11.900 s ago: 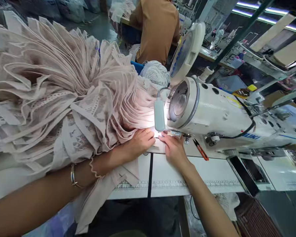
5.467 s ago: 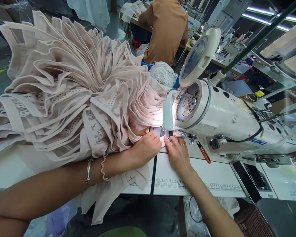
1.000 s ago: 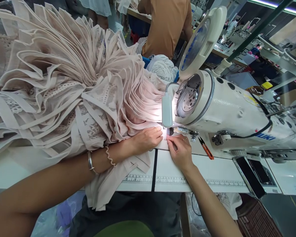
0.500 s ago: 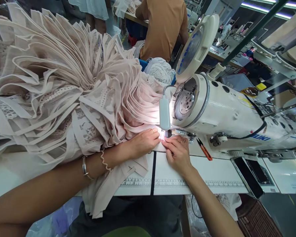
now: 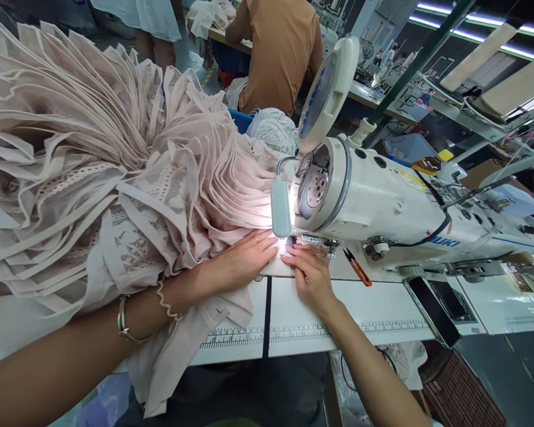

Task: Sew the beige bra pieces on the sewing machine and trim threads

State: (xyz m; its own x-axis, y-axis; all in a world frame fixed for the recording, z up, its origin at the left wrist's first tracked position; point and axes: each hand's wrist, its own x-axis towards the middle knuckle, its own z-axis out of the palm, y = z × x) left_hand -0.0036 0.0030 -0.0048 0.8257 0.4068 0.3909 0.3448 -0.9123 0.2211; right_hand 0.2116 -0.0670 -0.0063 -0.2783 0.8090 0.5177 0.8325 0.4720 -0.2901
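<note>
A white sewing machine (image 5: 382, 204) stands on the table, its small lamp (image 5: 280, 207) glaring over the needle area. My left hand (image 5: 242, 261) lies flat with fingers stretched, on pale pink fabric (image 5: 231, 196) just left of the presser foot. Close to the foot, on the right, is my right hand (image 5: 314, 276), its fingers bent and drawn together. Whatever is between those fingertips is lost in the glare. From under my left forearm a pale fabric strip (image 5: 178, 350) hangs over the table edge. The needle cannot be made out.
A large heap of lace-trimmed garment pieces (image 5: 93, 148) covers the left side. Orange-handled thread snips (image 5: 358, 267) and a phone (image 5: 432, 311) lie right of my hand. A printed ruler (image 5: 338, 330) runs along the front edge. A person in a brown shirt (image 5: 278, 53) sits ahead.
My left hand's fingers have straightened and flattened on the fabric. The right hand stays by the presser foot. The whole view has shifted slightly, so the machine appears further left.
</note>
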